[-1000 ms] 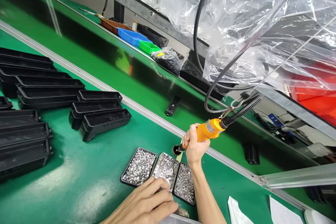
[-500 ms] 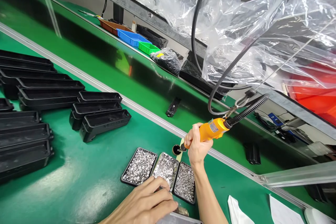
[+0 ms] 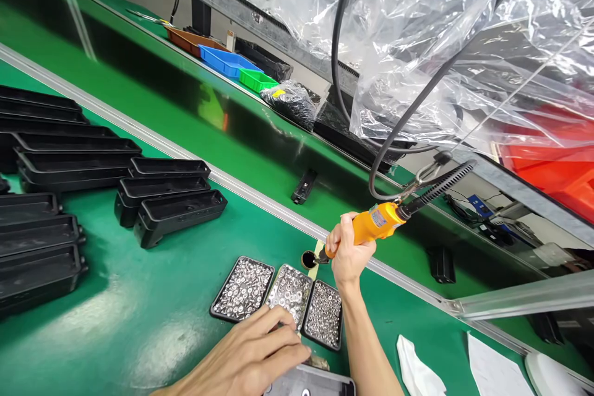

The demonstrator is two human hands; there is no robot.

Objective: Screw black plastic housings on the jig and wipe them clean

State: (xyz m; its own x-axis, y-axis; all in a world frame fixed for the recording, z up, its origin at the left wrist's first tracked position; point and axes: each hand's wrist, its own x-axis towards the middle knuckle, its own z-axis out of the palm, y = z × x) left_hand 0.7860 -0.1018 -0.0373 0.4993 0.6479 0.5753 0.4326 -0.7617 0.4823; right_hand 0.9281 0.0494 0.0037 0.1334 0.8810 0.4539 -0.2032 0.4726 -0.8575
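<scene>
My right hand (image 3: 350,253) is wrapped around an orange electric screwdriver (image 3: 378,223) hanging from a cable and hook. Its bit points down-left into a small dark round pot (image 3: 308,259); whether it touches the inside is hidden. At the bottom, my left hand (image 3: 255,349) lies with bent fingers over the left end of a black housing (image 3: 320,382); its thumb is hidden. Just beyond those fingers are a left tray of small metal parts (image 3: 244,288), a middle tray of washer-like parts (image 3: 291,291) and a right tray of smaller metal parts (image 3: 323,314).
Several long black housings (image 3: 180,210) stand on the green bench to the left. A white cloth (image 3: 417,368) and a paper sheet (image 3: 494,365) lie at the right. Clear plastic sheeting (image 3: 408,86) drapes over the rail above. A small black part (image 3: 304,187) lies beyond the metal strip.
The view has shifted slightly, and more of the black housing shows at the bottom. The screwdriver bit stays at the pot; both hands keep nearly the same pose.
</scene>
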